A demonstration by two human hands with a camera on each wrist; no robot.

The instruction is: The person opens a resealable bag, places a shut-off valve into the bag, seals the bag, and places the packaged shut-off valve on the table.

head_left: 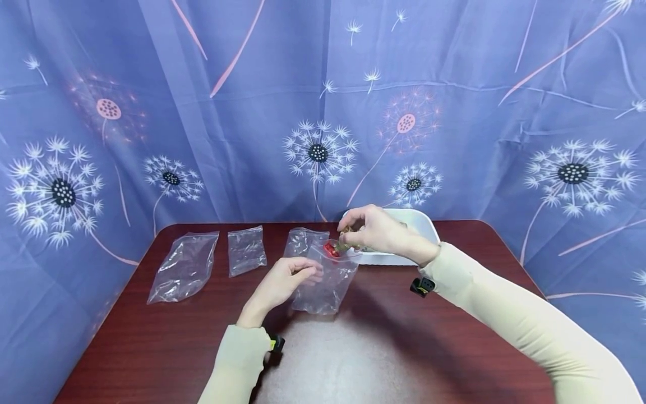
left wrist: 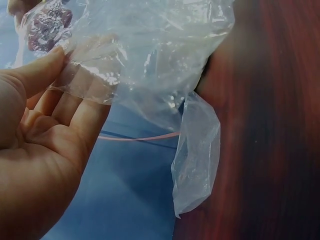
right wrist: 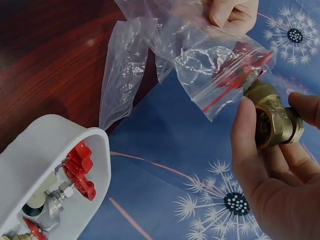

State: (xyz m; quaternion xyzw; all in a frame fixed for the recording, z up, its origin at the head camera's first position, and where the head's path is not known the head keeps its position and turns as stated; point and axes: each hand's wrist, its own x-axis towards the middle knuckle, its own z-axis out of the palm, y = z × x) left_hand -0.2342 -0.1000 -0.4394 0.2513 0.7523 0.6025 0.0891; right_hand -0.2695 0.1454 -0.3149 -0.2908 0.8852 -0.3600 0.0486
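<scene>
My right hand point(head_left: 375, 230) grips a brass valve point(right wrist: 274, 117) between thumb and fingers. The valve's red handwheel point(head_left: 333, 249) is inside the mouth of a clear zip bag point(head_left: 323, 289), while its brass body stays outside, as the right wrist view shows. A red line point(right wrist: 240, 82) runs along the bag's mouth. My left hand point(head_left: 282, 283) holds this bag from the left, the thumb on one side of the film and the fingers seen through it in the left wrist view.
Behind my right hand stands a white tray point(head_left: 388, 259) with several valves, some with red handwheels point(right wrist: 77, 172). Clear bags lie on the brown table point(head_left: 166, 348): a large one point(head_left: 184, 272) at far left, a smaller one point(head_left: 247, 251), and another point(head_left: 300, 241) behind the held bag.
</scene>
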